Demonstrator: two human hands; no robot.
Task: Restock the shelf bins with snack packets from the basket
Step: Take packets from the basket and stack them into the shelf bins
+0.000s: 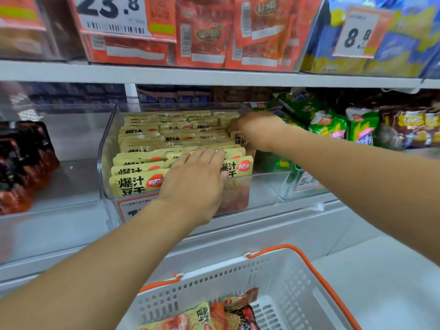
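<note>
A clear plastic shelf bin (106, 148) holds several rows of yellow snack packets (142, 136) standing upright. My left hand (195, 177) lies flat with straight fingers on the tops of the front packets, pressing them. My right hand (256, 129) reaches into the bin's right rear and pinches a yellow packet (238, 139) between curled fingers. Below, a white basket (273, 282) with orange handles holds a few yellow, red and black packets (209, 315).
Left of the yellow bin stands a clear bin with dark red packets (23, 163). Green snack bags (333, 125) and brown ones (409, 125) fill the bins to the right. The shelf above carries red packets (214, 32), blue-yellow bags and price cards.
</note>
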